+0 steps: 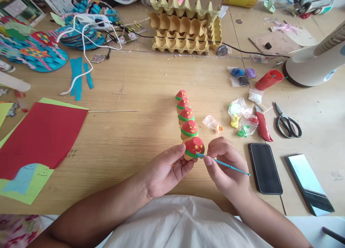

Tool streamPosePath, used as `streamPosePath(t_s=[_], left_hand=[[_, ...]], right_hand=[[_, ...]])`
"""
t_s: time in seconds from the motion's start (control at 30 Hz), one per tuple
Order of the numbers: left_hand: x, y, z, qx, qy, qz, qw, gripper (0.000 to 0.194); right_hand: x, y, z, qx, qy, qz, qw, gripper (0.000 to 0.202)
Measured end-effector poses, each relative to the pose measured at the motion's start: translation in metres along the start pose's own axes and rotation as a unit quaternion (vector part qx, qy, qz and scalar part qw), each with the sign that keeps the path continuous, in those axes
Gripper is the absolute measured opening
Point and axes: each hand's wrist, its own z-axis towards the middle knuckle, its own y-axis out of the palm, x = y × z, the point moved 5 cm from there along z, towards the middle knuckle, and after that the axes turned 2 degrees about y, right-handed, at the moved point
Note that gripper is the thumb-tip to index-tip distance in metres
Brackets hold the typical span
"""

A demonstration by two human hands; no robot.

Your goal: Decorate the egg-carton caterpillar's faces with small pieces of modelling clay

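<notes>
My left hand (169,169) grips the near end of a row of egg-carton cups (185,114), joined or lined up like a caterpillar. Each cup has a red clay top, a green band and a small yellow face. Between the thumb and fingers of my right hand (226,165) is a thin blue clay modelling tool (225,163). Its flat tip touches the face on the nearest cup (194,146). Just beyond my right hand lies a small clear bag (212,124) with a bit of orange clay.
Clay bags (244,115), a red utility knife (262,124), scissors (287,122) and two phones (265,169) lie at the right. Egg cartons (185,25) stack at the back. Red paper (45,133) covers the left, near a white cable (84,46). A lamp base (307,66) stands far right.
</notes>
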Motion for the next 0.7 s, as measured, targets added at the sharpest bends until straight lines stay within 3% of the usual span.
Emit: streamPosePath(t_s=[0.23,0.3,0.4,0.53,0.7], left_hand=[[-0.001,0.000,0.000,-0.006,-0.003,-0.008,1.000,0.018],[0.000,0.000,0.000,-0.006,-0.003,-0.009,1.000,0.017],[0.002,0.000,0.000,0.000,-0.001,-0.010,1.000,0.017],[0.005,0.000,0.000,0.008,0.004,0.001,1.000,0.020],[0.007,0.000,-0.001,0.012,0.005,0.002,1.000,0.020]], right_hand=[[-0.009,0.002,-0.005,0.004,-0.118,-0.106,0.987,0.023],[-0.009,0.000,-0.006,0.001,-0.120,-0.095,0.988,0.023],[0.000,-0.005,-0.005,-0.018,-0.047,0.009,0.999,0.020],[0.019,-0.011,-0.005,0.002,0.063,0.145,0.987,0.012],[0.027,-0.010,-0.005,0.032,0.102,0.163,0.981,0.008]])
